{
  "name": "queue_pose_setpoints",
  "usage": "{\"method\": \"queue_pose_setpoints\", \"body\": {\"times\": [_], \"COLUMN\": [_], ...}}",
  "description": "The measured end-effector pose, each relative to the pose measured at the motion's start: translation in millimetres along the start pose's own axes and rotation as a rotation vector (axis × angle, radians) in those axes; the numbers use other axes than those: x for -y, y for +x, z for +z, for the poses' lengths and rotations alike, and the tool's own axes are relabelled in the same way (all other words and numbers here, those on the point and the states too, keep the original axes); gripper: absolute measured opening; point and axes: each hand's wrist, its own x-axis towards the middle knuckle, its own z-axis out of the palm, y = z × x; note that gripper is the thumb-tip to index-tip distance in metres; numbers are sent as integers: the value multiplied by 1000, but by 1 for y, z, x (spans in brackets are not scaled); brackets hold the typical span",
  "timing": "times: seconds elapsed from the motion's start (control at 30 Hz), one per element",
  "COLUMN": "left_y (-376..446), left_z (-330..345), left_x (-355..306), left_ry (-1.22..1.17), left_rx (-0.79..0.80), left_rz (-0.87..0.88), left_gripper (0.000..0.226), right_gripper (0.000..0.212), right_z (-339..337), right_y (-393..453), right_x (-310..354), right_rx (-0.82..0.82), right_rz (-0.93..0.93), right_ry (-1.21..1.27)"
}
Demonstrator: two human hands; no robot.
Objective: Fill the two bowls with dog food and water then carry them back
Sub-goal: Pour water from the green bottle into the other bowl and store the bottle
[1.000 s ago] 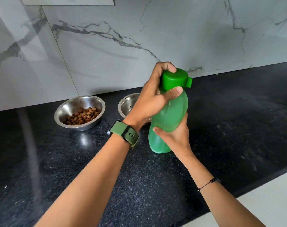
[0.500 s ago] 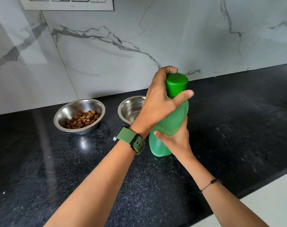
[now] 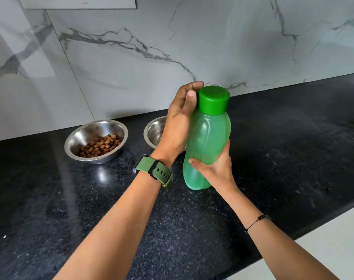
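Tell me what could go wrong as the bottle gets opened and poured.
The green bottle is lifted, held only by the right hand; twisting its cap with the left hand could make it slip. The empty bowl sits partly hidden behind that hand, so pouring might miss it.

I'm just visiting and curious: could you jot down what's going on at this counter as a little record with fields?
surface: black speckled counter against a marble wall
left bowl: steel, holds brown kibble
second bowl: steel, partly hidden by the left hand; contents cannot be told
bottle: green, translucent, upright, cap on
left hand: at the bottle's neck, beside the cap
right hand: wrapped round the bottle's lower body
water step: not yet poured
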Motion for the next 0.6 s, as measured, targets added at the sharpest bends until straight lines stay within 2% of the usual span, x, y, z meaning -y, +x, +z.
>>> {"method": "queue_pose_setpoints", "body": {"times": [0.13,0.17,0.33,0.5,0.6], "left_y": [-5,-4,-4,-7,-7], "left_z": [12,14,11,2,-1], "left_x": [-5,-4,-1,-1,-2], "left_ry": [473,517,321,23,46], "left_rx": [37,6,-108,-5,35], "left_rz": [83,85,46,44,50], "left_gripper": [71,76,65,43,30], "right_gripper": [92,92,93,96,96], "right_z": [-1,-1,-1,-2,-2], "right_y": [0,0,1,2,1], "right_x": [1,1,-1,-2,-1], "right_rx": [-2,-3,5,14,12], "right_rz": [-16,-21,-33,-29,-26], "right_ry": [17,20,10,-5,-4]}}
